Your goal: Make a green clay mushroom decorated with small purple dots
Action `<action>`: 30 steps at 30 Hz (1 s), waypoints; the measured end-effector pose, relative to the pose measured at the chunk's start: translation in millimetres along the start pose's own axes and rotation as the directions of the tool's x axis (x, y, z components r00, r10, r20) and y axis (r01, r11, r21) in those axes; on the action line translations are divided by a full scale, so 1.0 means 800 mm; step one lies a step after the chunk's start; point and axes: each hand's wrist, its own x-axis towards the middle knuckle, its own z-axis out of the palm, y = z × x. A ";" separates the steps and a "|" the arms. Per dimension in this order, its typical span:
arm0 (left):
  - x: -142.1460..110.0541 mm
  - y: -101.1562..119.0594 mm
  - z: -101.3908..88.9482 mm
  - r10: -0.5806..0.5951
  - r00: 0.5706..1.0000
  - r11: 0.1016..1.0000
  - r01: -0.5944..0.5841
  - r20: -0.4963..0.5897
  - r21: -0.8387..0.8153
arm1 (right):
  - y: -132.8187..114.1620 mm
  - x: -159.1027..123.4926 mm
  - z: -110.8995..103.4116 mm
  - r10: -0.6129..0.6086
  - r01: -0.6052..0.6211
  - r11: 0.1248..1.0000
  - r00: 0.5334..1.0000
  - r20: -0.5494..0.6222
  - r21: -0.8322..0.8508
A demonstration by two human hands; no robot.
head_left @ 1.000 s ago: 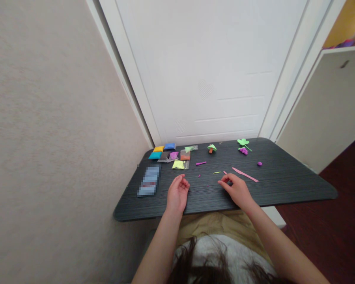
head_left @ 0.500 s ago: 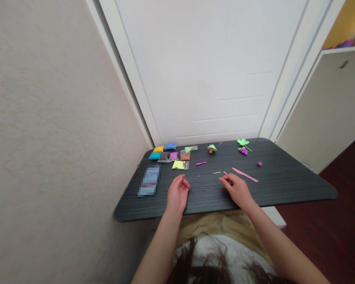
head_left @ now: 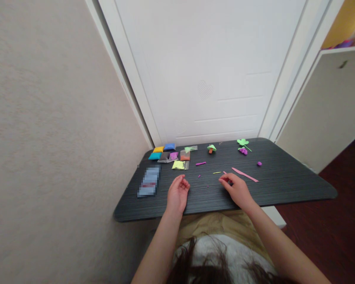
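My left hand (head_left: 178, 193) rests at the table's front edge, palm turned inward and fingers loosely curled, with nothing visible in it. My right hand (head_left: 236, 189) has thumb and forefinger brought together in a pinch; anything between the tips is too small to make out. Between the hands lie a tiny purple piece (head_left: 199, 176), a red speck (head_left: 208, 186) and a thin yellow-green strip (head_left: 217, 172). A pink plastic knife (head_left: 245, 174) lies beyond the right hand, which partly covers another small pink piece (head_left: 225, 172). Farther back is a purple stick-like piece (head_left: 200, 163).
Bags of coloured clay (head_left: 178, 165) fill the back left of the dark table (head_left: 298, 185), behind a blurred flat object (head_left: 149, 181). A clay mushroom (head_left: 211, 149), green clover shape (head_left: 243, 142), purple grape-like cluster (head_left: 243, 151) and purple ball (head_left: 259, 163) stand toward the back and right.
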 end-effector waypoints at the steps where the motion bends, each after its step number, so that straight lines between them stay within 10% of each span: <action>1: 0.000 0.000 0.000 0.000 1.000 1.000 0.000 0.001 0.001 | 0.000 0.000 0.000 -0.001 0.001 1.000 1.000 -0.002 -0.002; 30: 0.001 -0.001 -0.003 -0.006 1.000 1.000 0.006 -0.002 0.003 | 0.002 -0.001 0.000 -0.025 0.025 1.000 0.999 -0.020 0.001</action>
